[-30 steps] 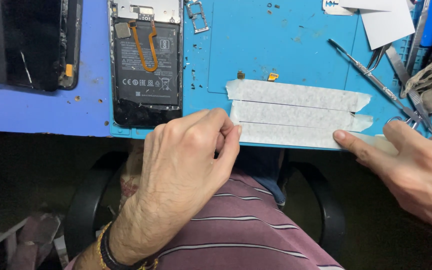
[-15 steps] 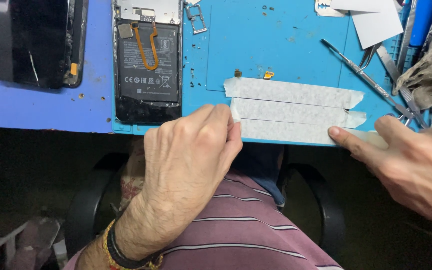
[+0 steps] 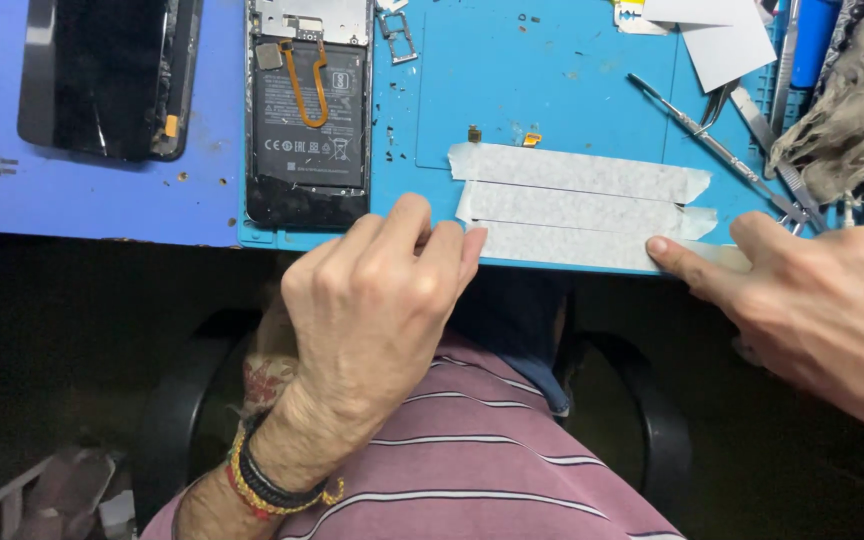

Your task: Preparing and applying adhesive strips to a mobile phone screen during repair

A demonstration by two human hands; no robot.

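Three pale tape strips (image 3: 577, 205) lying flat along the near edge of the blue mat (image 3: 552, 70): thin, light, limp, sticky-backed, best lifted by a free end. Left hand (image 3: 377, 300) with fingertips (image 3: 470, 245) pressed together on the lowest strip's left end, right hand (image 3: 812, 290) pinning its right end with one outstretched finger, possibly lifting it. Opened phone (image 3: 307, 110) with rigid battery beside; steel tweezers (image 3: 712, 130) farther right.

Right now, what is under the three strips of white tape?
The tape strips lie flat on the blue work mat. The left hand and right hand press the nearest strip's ends; anything beneath the strips is covered.
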